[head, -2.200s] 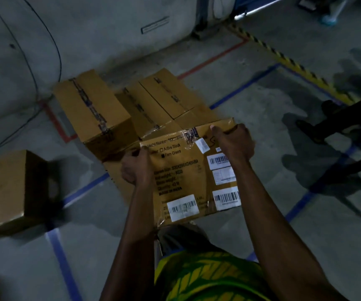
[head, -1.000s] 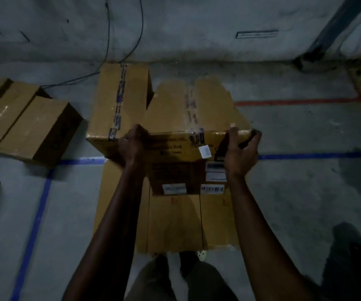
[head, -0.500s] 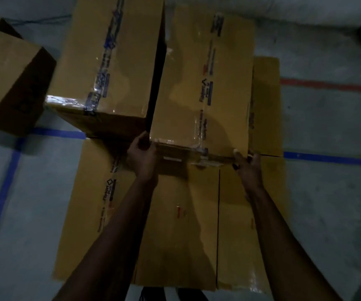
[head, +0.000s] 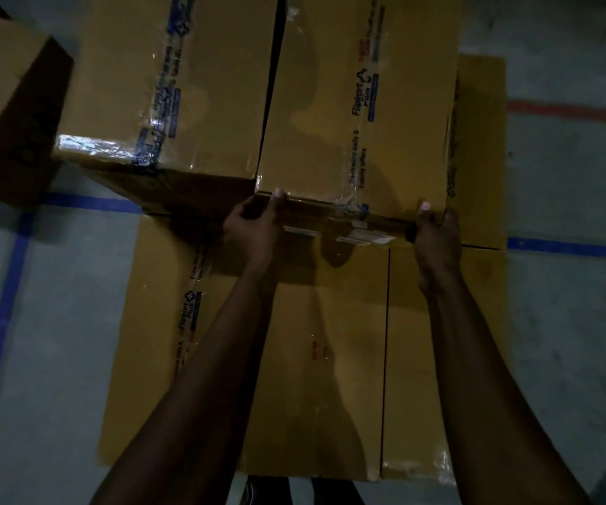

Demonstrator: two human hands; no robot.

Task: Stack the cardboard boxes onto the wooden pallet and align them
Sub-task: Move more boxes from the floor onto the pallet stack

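Since the frame half a second earlier, the view had closed in on the stack; the held box (head: 356, 103) sat in much the same place on the upper layer, both hands at its near end.

Edges: the held box lay lengthwise away from the camera, its left long edge just beside the neighbouring upper box (head: 170, 85), with a thin dark gap between them that narrowed toward the near end. Its near edge sat slightly farther forward than the neighbour's near edge. On the right, a strip of a lower box (head: 482, 147) showed past the held box's right edge. Nearer the camera, the lower-layer boxes (head: 312, 359) offered a broad bare top under both forearms. A separate box (head: 6, 103) stood at far left, apart from the stack. The floor (head: 567, 322) lay open on both sides, crossed by a blue line (head: 571, 247) and a red line (head: 571, 107). The pallet could not be seen under the boxes.

Fingers: the left hand (head: 254, 227) gripped the near left corner, thumb tip on the top edge, fingers (head: 236, 222) curled against the end face. The right hand (head: 436, 231) clamped the near right corner, thumb on top, fingers (head: 449, 216) wrapped round the corner. Both hands were closed on the box, not spread.
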